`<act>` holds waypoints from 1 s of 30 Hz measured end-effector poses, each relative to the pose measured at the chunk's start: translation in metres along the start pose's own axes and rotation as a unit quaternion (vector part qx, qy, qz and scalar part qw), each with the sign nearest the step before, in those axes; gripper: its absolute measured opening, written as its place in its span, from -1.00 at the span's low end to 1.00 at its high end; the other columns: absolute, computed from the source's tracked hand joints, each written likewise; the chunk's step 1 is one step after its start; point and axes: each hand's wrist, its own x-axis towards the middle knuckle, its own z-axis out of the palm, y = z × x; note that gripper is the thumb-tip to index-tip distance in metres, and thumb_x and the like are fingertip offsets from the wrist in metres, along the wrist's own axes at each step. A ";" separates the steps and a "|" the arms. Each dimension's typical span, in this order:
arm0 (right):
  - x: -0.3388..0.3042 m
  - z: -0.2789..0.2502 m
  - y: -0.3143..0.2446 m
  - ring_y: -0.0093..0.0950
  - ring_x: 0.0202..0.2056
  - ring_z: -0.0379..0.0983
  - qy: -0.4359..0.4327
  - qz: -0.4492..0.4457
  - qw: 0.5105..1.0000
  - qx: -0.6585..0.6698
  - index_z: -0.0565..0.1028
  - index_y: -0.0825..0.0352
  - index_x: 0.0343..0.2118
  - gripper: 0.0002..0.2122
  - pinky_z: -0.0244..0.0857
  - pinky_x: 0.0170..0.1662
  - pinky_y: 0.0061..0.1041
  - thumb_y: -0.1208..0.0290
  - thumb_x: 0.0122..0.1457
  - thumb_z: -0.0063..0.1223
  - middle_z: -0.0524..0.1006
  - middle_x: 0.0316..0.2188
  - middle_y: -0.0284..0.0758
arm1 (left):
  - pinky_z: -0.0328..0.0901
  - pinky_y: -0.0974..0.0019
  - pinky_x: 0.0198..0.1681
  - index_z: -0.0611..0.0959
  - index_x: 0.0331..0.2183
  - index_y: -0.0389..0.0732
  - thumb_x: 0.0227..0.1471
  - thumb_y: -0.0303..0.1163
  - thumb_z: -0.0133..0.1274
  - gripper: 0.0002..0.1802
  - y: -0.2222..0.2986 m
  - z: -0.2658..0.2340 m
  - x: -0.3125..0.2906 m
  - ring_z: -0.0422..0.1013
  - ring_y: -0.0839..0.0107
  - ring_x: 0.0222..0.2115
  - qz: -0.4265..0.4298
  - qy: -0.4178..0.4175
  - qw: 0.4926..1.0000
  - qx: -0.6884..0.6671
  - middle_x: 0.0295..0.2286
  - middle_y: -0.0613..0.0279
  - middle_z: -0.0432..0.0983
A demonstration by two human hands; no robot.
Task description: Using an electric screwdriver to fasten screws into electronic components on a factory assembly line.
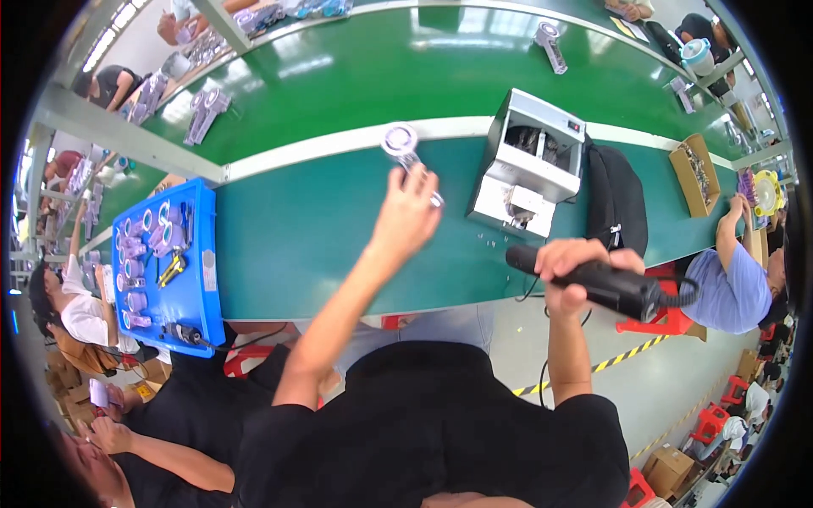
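My left hand (408, 210) reaches over the green work mat, its fingers closed round the handle of a small pale-purple handheld fan (400, 140). The fan's round head points away from me, and part of its handle is hidden under my fingers. In my right hand (579, 264) is a black electric screwdriver (616, 288), held above the mat's near edge with its tip to the left and its cord trailing to the right. Just beyond the tip stands a grey metal screw feeder (533, 165) with an open top. A few tiny screws (493, 240) lie beside it.
A blue tray (208, 254) at the left holds several purple fans, a yellow-handled tool and another black driver. A black bag (614, 199) and a cardboard box (696, 176) sit to the right. Beyond a white rail runs a green belt carrying fans (550, 46). Co-workers sit at both sides.
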 end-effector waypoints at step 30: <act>0.043 -0.021 -0.026 -0.41 -0.64 0.39 0.048 0.018 0.992 -0.119 0.02 0.17 -0.06 -0.48 0.40 -0.53 -0.39 0.43 0.19 0.24 0.43 -0.56 -0.26 | 0.28 -0.05 -0.22 0.45 -0.02 -0.08 0.15 -0.32 0.01 -0.66 -0.062 0.056 0.189 0.52 0.16 -0.24 0.061 -0.003 0.995 0.076 -0.32 0.14 0.57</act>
